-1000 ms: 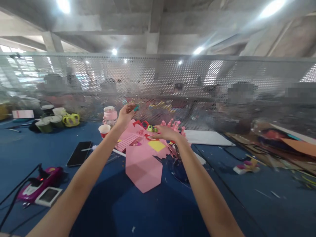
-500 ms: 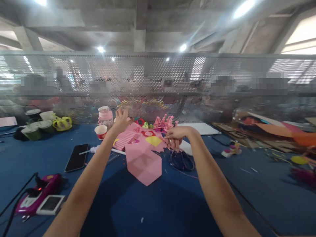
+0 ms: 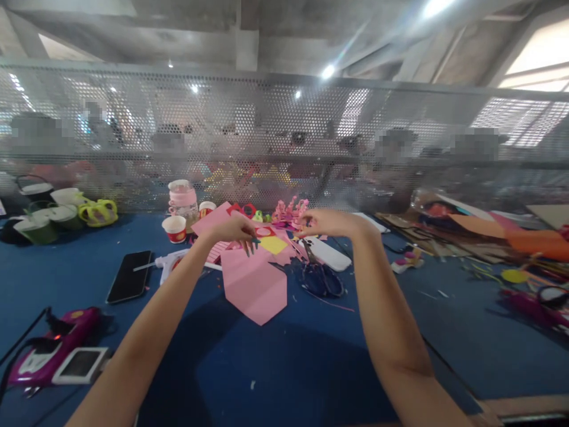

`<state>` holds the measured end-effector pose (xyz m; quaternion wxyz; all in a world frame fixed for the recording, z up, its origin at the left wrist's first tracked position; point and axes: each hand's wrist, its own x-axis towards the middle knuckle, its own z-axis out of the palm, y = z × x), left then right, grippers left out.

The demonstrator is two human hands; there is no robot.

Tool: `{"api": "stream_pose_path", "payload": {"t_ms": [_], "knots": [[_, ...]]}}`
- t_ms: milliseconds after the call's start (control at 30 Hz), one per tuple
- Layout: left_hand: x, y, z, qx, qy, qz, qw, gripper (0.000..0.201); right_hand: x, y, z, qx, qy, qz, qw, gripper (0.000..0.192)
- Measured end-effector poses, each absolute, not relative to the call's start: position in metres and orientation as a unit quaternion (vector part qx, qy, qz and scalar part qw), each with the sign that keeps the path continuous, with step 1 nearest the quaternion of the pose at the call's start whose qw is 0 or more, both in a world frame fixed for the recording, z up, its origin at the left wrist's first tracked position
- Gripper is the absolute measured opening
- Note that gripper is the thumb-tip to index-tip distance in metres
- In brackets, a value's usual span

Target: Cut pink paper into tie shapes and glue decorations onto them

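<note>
My left hand (image 3: 235, 230) hangs over the pile of pink paper with its fingers drooping and apart. Beneath it lies a large angular pink paper sheet (image 3: 255, 284), and beside that a yellow paper piece (image 3: 272, 244). My right hand (image 3: 331, 222) is held palm down, fingers curved to the left and apart, close to some pink curled paper decorations (image 3: 288, 213). I see nothing held in it. Under the right wrist lies a white phone-shaped object (image 3: 329, 255). Dark-handled scissors (image 3: 322, 280) rest just in front of it.
On the left are a black phone (image 3: 130, 276), a white glue gun (image 3: 171, 261), a purple power strip (image 3: 56, 344), a paper cup (image 3: 174, 229) and a pink-lidded bottle (image 3: 182, 201). Coloured sheets (image 3: 489, 231) are stacked at right. A perforated metal screen (image 3: 267, 130) stands behind.
My left hand has come down and to the right, over the pink paper. My right hand has risen slightly, its fingers now pointing left, uncovering the scissors and the white object. The view has shifted a little.
</note>
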<state>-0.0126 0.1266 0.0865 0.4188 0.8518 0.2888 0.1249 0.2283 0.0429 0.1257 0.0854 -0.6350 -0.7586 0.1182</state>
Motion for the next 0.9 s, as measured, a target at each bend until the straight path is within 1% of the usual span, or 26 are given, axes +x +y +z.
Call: {"api": "stream_pose_path", "payload": {"t_ms": [67,100,133,167,200,233,267,333,367,433,500,600,667,733,767,800,900], "knots": [[-0.018,0.129,0.086,0.821,0.297,0.109,0.476,0.003,0.225,0.028,0.134,-0.637,-0.742,-0.029,0.206,0.047],[-0.022,0.131,0.086,0.802,0.294,0.102,0.509,0.003,0.223,0.021,0.137,-0.627,-0.729,-0.086,0.261,0.046],[-0.025,0.133,0.084,0.783,0.289,0.099,0.542,0.006,0.220,0.014,0.137,-0.621,-0.715,-0.125,0.297,0.044],[-0.028,0.135,0.083,0.763,0.285,0.102,0.571,0.009,0.217,0.009,0.135,-0.626,-0.703,-0.141,0.307,0.041],[-0.031,0.138,0.081,0.744,0.283,0.112,0.595,0.012,0.216,0.006,0.130,-0.643,-0.695,-0.134,0.292,0.037],[-0.033,0.140,0.080,0.726,0.285,0.126,0.613,0.014,0.216,0.005,0.122,-0.667,-0.695,-0.098,0.250,0.035],[-0.034,0.142,0.078,0.712,0.286,0.139,0.626,0.014,0.218,0.004,0.112,-0.690,-0.698,-0.040,0.189,0.032],[-0.035,0.146,0.076,0.697,0.288,0.159,0.637,0.013,0.225,0.007,0.086,-0.712,-0.695,0.092,0.030,0.029],[-0.035,0.148,0.075,0.695,0.288,0.164,0.638,0.012,0.230,0.008,0.073,-0.709,-0.694,0.129,-0.007,0.025],[-0.034,0.151,0.074,0.690,0.285,0.167,0.643,0.011,0.236,0.009,0.049,-0.727,-0.672,0.139,-0.015,0.022],[-0.034,0.152,0.073,0.677,0.287,0.168,0.656,0.011,0.237,0.008,0.032,-0.768,-0.631,0.112,-0.005,0.030],[-0.035,0.151,0.073,0.648,0.299,0.171,0.679,0.012,0.231,0.007,0.019,-0.789,-0.606,0.098,-0.004,0.039],[-0.036,0.150,0.072,0.632,0.310,0.178,0.688,0.011,0.228,0.007,0.014,-0.798,-0.594,0.101,0.021,0.035],[-0.036,0.148,0.072,0.622,0.313,0.192,0.691,0.011,0.232,0.009,0.011,-0.795,-0.590,0.126,0.066,0.021],[-0.036,0.148,0.072,0.620,0.312,0.199,0.692,0.011,0.237,0.010,0.010,-0.790,-0.586,0.154,0.094,0.014],[-0.036,0.148,0.072,0.619,0.310,0.204,0.692,0.010,0.242,0.012,0.009,-0.779,-0.579,0.200,0.133,0.013],[-0.036,0.148,0.072,0.616,0.307,0.201,0.697,0.010,0.255,0.015,0.006,-0.715,-0.514,0.381,0.283,0.026]]}}
